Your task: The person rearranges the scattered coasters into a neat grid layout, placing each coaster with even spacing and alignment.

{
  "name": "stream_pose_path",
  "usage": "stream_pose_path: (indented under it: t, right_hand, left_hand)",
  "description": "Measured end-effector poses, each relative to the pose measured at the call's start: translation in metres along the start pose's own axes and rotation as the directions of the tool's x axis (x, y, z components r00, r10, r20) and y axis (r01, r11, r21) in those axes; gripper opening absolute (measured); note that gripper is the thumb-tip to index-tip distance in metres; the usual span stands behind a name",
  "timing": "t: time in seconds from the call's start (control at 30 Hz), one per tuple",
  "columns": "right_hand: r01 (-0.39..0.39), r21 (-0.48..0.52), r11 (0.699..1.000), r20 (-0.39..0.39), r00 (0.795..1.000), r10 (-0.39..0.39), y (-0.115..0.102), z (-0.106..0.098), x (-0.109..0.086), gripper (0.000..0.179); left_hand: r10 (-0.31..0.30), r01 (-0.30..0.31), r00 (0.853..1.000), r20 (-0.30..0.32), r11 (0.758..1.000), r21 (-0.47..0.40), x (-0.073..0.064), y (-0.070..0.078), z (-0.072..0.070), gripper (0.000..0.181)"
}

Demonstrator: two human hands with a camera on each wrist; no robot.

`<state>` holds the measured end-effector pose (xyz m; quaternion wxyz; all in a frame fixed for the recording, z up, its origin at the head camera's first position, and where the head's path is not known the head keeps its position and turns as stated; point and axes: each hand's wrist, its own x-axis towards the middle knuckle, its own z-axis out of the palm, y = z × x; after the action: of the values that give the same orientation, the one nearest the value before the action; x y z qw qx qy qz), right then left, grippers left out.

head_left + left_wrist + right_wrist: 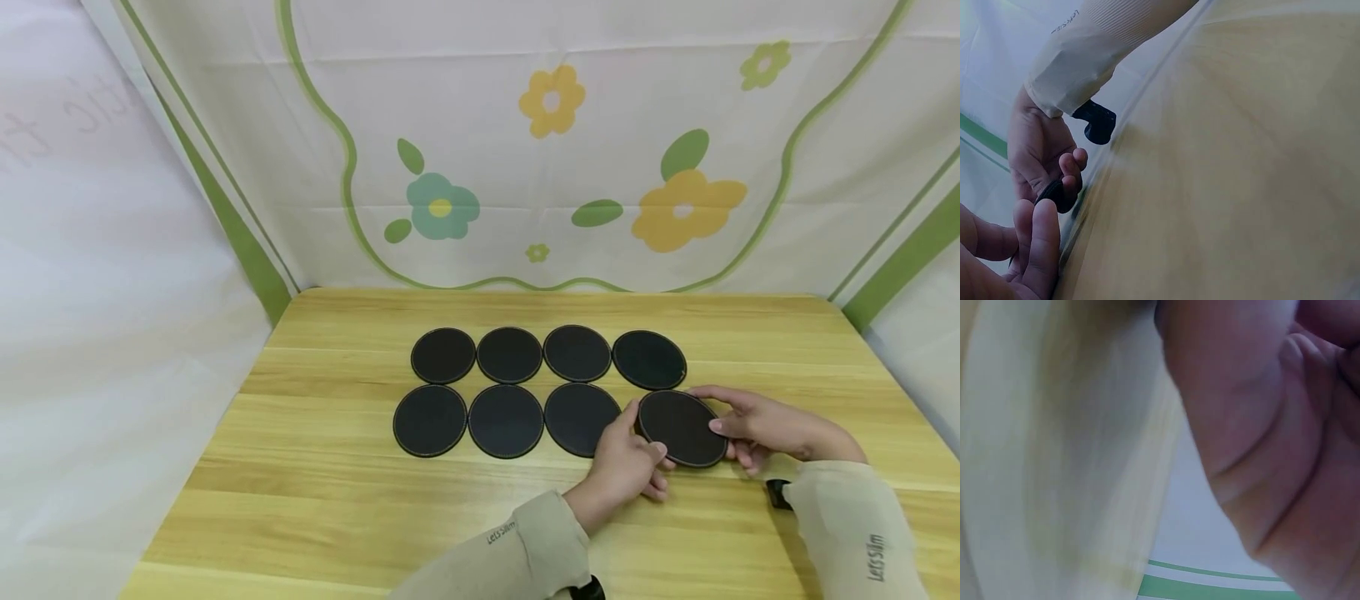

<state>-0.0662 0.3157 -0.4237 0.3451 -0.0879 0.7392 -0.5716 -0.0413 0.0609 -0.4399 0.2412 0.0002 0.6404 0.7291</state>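
Between both hands is a round black coaster [681, 427] with a stitched rim, slightly tilted over the table. My left hand [624, 458] pinches its left edge, thumb on top. On the right edge, my right hand [765, 427] grips it with the thumb on the upper face and fingers around the rim. In the left wrist view the coaster [1054, 192] shows edge-on between the fingers of both hands. Just left of it lies another black coaster [579, 421], partly covered by my left hand. The right wrist view shows mostly my right palm [1272, 444].
Several matching coasters lie flat in two rows; the back row ends at the right with a coaster [649, 360], close behind the held one. They rest on a wood-grain table [322, 508]. A white flowered curtain [480, 108] hangs behind the table's far edge.
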Motion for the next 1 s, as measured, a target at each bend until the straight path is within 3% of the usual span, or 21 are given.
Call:
stream_pose_path:
  t: [0.27, 0.63, 1.0]
  right_hand:
    - [-0.012, 0.028, 1.0, 0.031, 0.999, 0.011, 0.0006, 0.0015, 0.0026, 0.054]
    - [-0.005, 0.066, 0.998, 0.063, 0.998, 0.001, -0.0043, 0.004, 0.0053, 0.052]
    - [-0.013, 0.08, 0.997, 0.077, 0.997, 0.007, -0.0023, 0.0071, 0.0094, 0.051]
  left_hand:
    - [0.042, -0.039, 0.998, -0.049, 0.998, 0.056, -0.0003, 0.0005, -0.0012, 0.066]
    - [-0.045, 0.041, 0.999, 0.01, 0.968, 0.248, 0.0048, 0.007, -0.0069, 0.069]
    - [-0.023, 0.024, 1.0, -0.009, 0.974, 0.226, 0.0064, 0.0069, -0.0073, 0.071]
